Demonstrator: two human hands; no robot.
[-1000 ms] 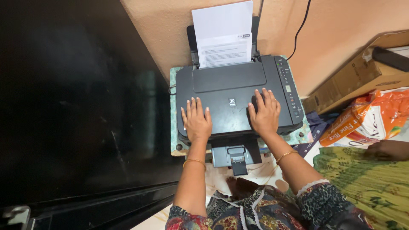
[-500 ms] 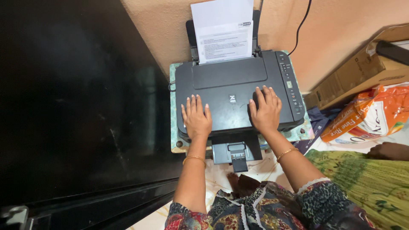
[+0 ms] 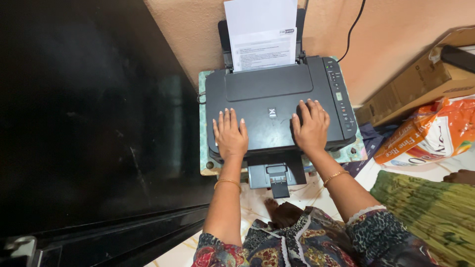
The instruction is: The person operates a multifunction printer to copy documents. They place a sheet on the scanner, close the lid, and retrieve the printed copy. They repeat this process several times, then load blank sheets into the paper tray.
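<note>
- Since the earlier frames almost nothing has moved: both hands stay flat on the printer lid in the same spots; the view has shifted slightly, so the printer sits a touch higher and more to the right in frame.
- Left hand (image 3: 230,136) lies palm down on the front left part of the black printer (image 3: 269,94), fingers straight and close together, gripping nothing.
- Right hand (image 3: 310,127) lies palm down on the front right part of the lid, fingers slightly spread, gripping nothing, just beside the strip of buttons (image 3: 340,96) along the printer's right edge.
- Each wrist carries a thin gold bangle (image 3: 227,183).
- Printer stands on a small stand with a pale green patterned cover (image 3: 203,148), pushed against the peach wall (image 3: 396,34).
- White sheet of paper (image 3: 261,32) stands upright in the rear feed slot, printed text on its lower half.
- Grey output tray (image 3: 275,175) sticks out from the printer's front, between the two forearms.
- Black cable (image 3: 354,29) runs up the wall behind the printer.
- Large dark glossy panel (image 3: 84,113) fills the left side.
- To the right: cardboard box (image 3: 420,84), orange plastic bag (image 3: 430,133) in front of it, green patterned cloth (image 3: 430,207) nearer the camera.
- Floor is pale and patterned below the tray.
</note>
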